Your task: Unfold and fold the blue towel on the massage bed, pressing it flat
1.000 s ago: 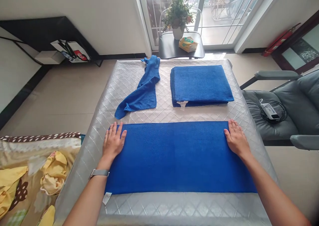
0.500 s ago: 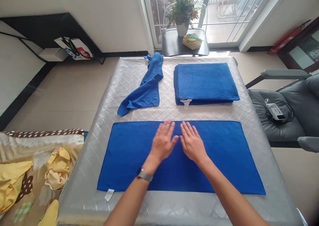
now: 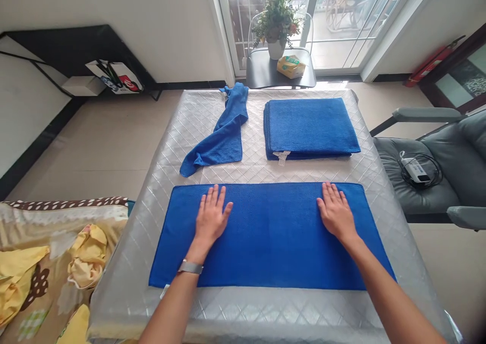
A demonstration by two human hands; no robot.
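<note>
A blue towel (image 3: 269,238) lies spread flat across the near part of the table, its long side running left to right. My left hand (image 3: 212,215) rests palm down on its left part, fingers stretched toward the far edge. On the right part, my right hand (image 3: 336,210) lies flat in the same way. Both hands are open and hold nothing. A white tag at the towel's near left corner is partly hidden by my left forearm. Behind are a stack of folded blue towels (image 3: 311,126) on the right and a crumpled blue towel (image 3: 224,131) on the left.
A silver quilted cover (image 3: 152,207) drapes the table. To the right, a grey armchair (image 3: 433,177) holds a white device with a coiled cable. Beyond the far edge, a chair (image 3: 258,71) carries a potted plant (image 3: 277,25) and a yellow pack (image 3: 290,67). Patterned bedding (image 3: 53,263) lies at left.
My hands have slid apart over the towel from near its middle, the left one leftward and the right one rightward. The view has shifted slightly.
</note>
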